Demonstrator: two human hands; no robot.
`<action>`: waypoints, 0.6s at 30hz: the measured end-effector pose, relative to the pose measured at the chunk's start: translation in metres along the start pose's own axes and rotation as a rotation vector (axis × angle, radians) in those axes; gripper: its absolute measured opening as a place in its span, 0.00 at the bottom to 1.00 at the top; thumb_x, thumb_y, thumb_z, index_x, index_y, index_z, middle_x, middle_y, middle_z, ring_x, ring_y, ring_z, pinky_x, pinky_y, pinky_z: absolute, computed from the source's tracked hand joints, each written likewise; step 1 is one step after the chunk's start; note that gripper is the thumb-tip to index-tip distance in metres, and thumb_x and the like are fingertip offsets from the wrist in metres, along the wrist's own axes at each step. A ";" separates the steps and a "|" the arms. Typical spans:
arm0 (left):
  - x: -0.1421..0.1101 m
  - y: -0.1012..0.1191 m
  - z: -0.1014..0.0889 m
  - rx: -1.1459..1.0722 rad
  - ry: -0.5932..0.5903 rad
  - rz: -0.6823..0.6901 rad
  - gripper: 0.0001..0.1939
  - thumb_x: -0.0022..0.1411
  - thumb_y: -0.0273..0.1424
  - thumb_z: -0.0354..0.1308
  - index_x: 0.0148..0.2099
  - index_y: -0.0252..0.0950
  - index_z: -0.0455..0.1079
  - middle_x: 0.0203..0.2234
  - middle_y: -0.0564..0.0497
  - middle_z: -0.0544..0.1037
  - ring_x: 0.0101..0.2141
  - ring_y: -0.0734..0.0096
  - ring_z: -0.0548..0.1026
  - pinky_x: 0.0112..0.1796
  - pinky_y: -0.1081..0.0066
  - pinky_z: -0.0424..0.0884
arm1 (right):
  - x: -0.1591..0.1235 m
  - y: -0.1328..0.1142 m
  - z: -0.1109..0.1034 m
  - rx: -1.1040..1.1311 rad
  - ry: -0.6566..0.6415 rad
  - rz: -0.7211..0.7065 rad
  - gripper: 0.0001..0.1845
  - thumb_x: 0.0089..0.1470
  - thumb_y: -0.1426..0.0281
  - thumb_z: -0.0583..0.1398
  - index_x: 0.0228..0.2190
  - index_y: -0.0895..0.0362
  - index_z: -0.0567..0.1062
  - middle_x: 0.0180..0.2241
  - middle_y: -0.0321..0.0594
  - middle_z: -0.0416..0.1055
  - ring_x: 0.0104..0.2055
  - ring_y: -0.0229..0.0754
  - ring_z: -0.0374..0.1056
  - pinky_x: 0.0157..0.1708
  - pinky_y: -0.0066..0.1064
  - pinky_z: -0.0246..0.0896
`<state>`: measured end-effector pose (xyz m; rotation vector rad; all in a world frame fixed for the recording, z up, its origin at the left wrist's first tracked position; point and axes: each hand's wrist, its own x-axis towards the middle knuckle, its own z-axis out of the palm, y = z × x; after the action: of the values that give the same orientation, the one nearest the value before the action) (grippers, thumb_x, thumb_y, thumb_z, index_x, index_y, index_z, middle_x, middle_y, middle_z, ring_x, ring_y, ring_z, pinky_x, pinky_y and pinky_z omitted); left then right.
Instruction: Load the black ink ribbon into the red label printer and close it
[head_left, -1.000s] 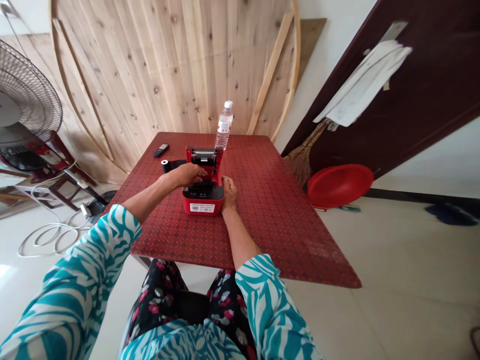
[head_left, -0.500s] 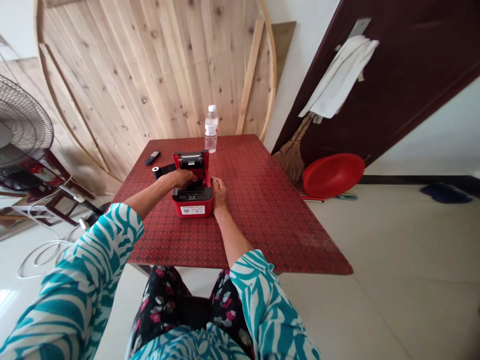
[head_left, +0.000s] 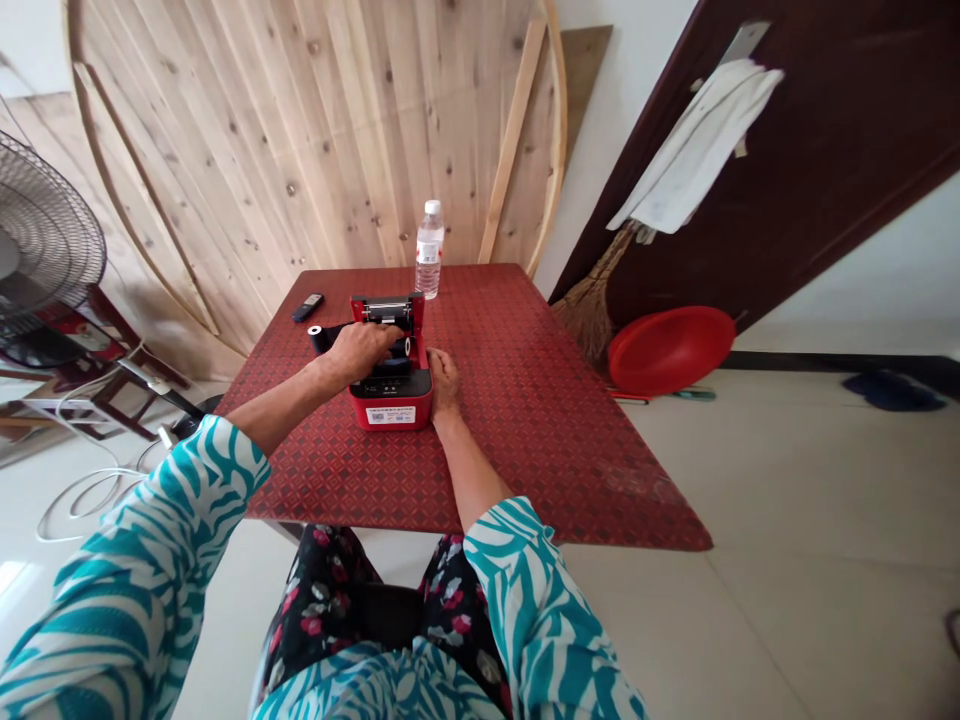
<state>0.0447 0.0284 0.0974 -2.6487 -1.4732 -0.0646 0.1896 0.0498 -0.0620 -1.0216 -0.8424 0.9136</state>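
Shifted slightly leftward: left hand (head_left: 360, 352), curled over a black cylindrical roll (head_left: 321, 340) with white core ends, apparently gripping it above the open red thermal label printer (head_left: 397, 405), though the fingers partly hide the hold. Right hand (head_left: 442, 382), relaxed and empty, rests against the printer's side. Beyond both hands, on the red patterned desk (head_left: 525, 440): clear plastic water bottle (head_left: 429, 250), black remote control (head_left: 307, 307).

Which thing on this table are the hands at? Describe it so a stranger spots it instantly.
Start at the red patterned table in front of the large round wooden board. Near its middle sits a small red label printer, lid open, under the left hand, with the right hand against its side. Unlike the clear water bottle behind it, it is boxy, with a white barcode sticker on its front.
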 end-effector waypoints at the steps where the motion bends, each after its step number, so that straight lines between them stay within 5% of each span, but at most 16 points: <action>1: -0.003 0.000 0.000 -0.028 0.059 0.012 0.18 0.62 0.26 0.58 0.55 0.40 0.72 0.49 0.44 0.79 0.51 0.55 0.77 0.48 0.63 0.73 | 0.000 0.001 0.000 0.006 -0.005 0.004 0.17 0.51 0.56 0.57 0.33 0.53 0.78 0.35 0.36 0.80 0.41 0.42 0.73 0.47 0.37 0.66; 4: -0.014 -0.014 0.000 -0.257 0.257 0.043 0.18 0.59 0.27 0.62 0.52 0.39 0.72 0.47 0.46 0.80 0.50 0.58 0.77 0.50 0.62 0.72 | 0.001 0.003 -0.001 0.018 -0.009 -0.003 0.17 0.51 0.55 0.57 0.34 0.53 0.78 0.34 0.36 0.79 0.41 0.42 0.72 0.45 0.36 0.66; 8: -0.037 -0.060 0.010 -0.834 0.534 0.005 0.23 0.56 0.29 0.64 0.54 0.37 0.69 0.45 0.47 0.80 0.45 0.63 0.78 0.48 0.62 0.74 | 0.002 0.007 -0.003 0.020 -0.015 -0.019 0.17 0.50 0.55 0.57 0.34 0.53 0.78 0.34 0.36 0.79 0.42 0.41 0.72 0.45 0.35 0.66; 13: -0.067 -0.109 0.046 -1.299 0.662 -0.137 0.23 0.48 0.31 0.70 0.47 0.37 0.69 0.37 0.49 0.80 0.38 0.67 0.79 0.43 0.65 0.76 | 0.003 0.006 -0.005 0.042 0.010 0.005 0.18 0.48 0.55 0.59 0.34 0.53 0.78 0.35 0.36 0.79 0.39 0.40 0.71 0.44 0.35 0.65; 18: -0.064 -0.118 0.097 -1.331 0.680 -0.417 0.22 0.41 0.30 0.71 0.38 0.36 0.65 0.31 0.53 0.78 0.31 0.69 0.78 0.38 0.65 0.75 | -0.001 0.000 -0.006 0.032 0.031 0.031 0.19 0.45 0.54 0.59 0.33 0.54 0.78 0.34 0.36 0.79 0.37 0.40 0.70 0.44 0.35 0.64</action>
<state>-0.0905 0.0476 0.0044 -2.2753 -1.9602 -2.3850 0.1951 0.0469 -0.0638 -1.0212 -0.7861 0.9326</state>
